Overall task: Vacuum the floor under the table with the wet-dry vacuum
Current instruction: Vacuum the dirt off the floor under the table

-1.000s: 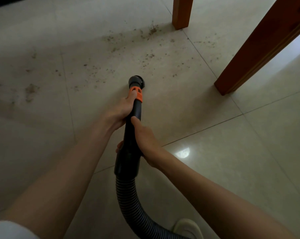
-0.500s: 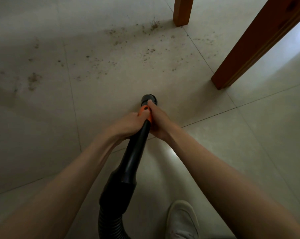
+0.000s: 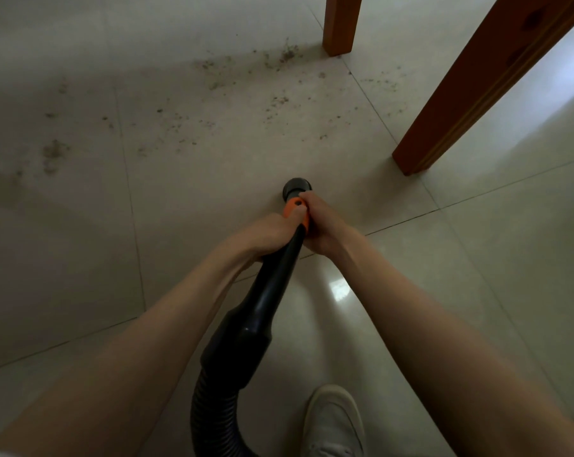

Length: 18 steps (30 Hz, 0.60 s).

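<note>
Arms stretched forward and down, my left hand [image 3: 274, 230] and right hand [image 3: 321, 222] clench side by side, fingers curled tight.

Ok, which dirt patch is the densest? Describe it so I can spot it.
Start at the far table leg, the upright one at the top. Just left of its foot lies the dark debris clump. It is denser than the thin specks scattered across the tiles nearer the nozzle.

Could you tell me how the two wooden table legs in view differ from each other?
The far table leg looks slim and stands nearly upright in the picture, while the near table leg looks much thicker and runs on a strong slant. Dirt specks gather close beside the far leg's foot; the tile around the near leg's foot looks mostly clean. Both are orange-brown, square-cut wood standing on the pale tiled floor.
</note>
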Motion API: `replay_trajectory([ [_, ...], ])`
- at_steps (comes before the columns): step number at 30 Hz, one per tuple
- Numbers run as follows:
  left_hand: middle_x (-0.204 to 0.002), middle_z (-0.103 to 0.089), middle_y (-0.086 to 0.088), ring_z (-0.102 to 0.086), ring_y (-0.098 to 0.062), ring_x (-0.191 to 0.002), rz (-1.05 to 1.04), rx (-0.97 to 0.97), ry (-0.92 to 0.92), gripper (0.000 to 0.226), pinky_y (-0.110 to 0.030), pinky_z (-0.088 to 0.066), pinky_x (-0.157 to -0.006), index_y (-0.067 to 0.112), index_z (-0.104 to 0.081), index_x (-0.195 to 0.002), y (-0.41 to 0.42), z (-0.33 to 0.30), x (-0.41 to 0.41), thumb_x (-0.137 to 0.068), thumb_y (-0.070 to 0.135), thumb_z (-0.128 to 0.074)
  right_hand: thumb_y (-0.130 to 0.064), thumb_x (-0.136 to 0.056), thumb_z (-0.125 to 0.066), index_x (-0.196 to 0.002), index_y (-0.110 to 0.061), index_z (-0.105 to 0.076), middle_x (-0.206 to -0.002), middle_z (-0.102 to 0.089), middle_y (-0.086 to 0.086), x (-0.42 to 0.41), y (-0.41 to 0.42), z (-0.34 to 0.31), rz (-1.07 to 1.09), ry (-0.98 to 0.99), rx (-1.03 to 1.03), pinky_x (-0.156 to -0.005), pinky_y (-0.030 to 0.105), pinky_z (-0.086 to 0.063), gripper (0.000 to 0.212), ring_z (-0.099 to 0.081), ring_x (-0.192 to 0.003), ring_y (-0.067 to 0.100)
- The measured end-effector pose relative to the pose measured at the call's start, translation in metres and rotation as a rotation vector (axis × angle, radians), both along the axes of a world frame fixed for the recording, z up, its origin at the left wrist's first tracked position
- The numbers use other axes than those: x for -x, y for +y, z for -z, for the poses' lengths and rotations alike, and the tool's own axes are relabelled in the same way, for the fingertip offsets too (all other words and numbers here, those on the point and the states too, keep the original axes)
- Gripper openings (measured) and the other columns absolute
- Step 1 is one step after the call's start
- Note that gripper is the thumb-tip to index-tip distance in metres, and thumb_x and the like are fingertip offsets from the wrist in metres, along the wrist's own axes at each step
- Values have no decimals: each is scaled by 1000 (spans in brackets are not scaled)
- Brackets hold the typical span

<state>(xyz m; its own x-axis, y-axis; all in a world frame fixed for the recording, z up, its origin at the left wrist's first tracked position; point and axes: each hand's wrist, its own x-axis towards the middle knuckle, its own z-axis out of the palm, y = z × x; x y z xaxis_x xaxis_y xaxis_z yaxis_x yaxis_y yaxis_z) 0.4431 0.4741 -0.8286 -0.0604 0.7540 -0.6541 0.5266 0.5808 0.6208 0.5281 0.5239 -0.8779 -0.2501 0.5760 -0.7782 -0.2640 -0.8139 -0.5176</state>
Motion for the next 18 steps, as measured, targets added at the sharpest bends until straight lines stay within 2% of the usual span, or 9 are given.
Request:
replay_trajectory([
  [3,-81,-56,-11,-55,-24,-75,-38,-14,-26,64,-37,-48,-74,2,-59,-107,-2,6,14,-96,57,-27,-17,-97,-47,-81,-6,-53,-73,-52,7,10,3,-7,-3,40,-2,-58,25,-45,21,-51,-62,16],
  [7,-77,-56,-16,-56,-28,-73,-92,24,-83,62,-45,-51,-78,6,-56,-83,-7,4,18,-92,62,-30,-13,-95,-51,-82,-3,-53,-74,-53,9,17,1,-7,60,27,-31,-56,28,-46,16,-52,-61,17],
  [9,-87,-60,-17,-60,-31,-81,-45,10,-50,64,-43,-50,-85,3,-60,-92,-4,0,2,-95,59,-28,-13,-95,-49,-80,-5,-53,-72,-52,8,4,1,-3,111,5,-49,-55,27,-46,18,-52,-60,17],
  [11,-110,-61,-17,-59,-32,-102,31,-10,-18,65,-36,-44,-92,2,-60,-114,2,1,-19,-97,55,-25,-17,-97,-46,-79,-7,-52,-71,-51,6,-16,4,-1,146,-29,-56,-48,22,-47,22,-50,-59,14],
  [13,-119,-56,-13,-55,-29,-114,93,-6,7,63,-27,-38,-90,3,-56,-124,9,-2,-42,-99,52,-25,-22,-100,-42,-82,-8,-52,-71,-49,5,-41,9,0,206,-27,-40,-38,16,-43,25,-49,-59,14],
  [16,-127,-55,-19,-54,-30,-115,149,11,14,61,-25,-36,-84,2,-53,-127,16,-5,-68,-100,49,-26,-29,-100,-43,-102,-7,-52,-77,-52,6,-73,19,2,278,-69,-4,-37,18,-44,24,-52,-65,16],
  [18,-122,-57,-18,-56,-31,-110,165,23,-21,60,-26,-37,-81,3,-54,-125,18,-3,-75,-99,49,-27,-31,-100,-44,-104,-8,-53,-79,-52,6,-82,22,2,286,-86,9,-45,24,-46,25,-52,-66,16],
])
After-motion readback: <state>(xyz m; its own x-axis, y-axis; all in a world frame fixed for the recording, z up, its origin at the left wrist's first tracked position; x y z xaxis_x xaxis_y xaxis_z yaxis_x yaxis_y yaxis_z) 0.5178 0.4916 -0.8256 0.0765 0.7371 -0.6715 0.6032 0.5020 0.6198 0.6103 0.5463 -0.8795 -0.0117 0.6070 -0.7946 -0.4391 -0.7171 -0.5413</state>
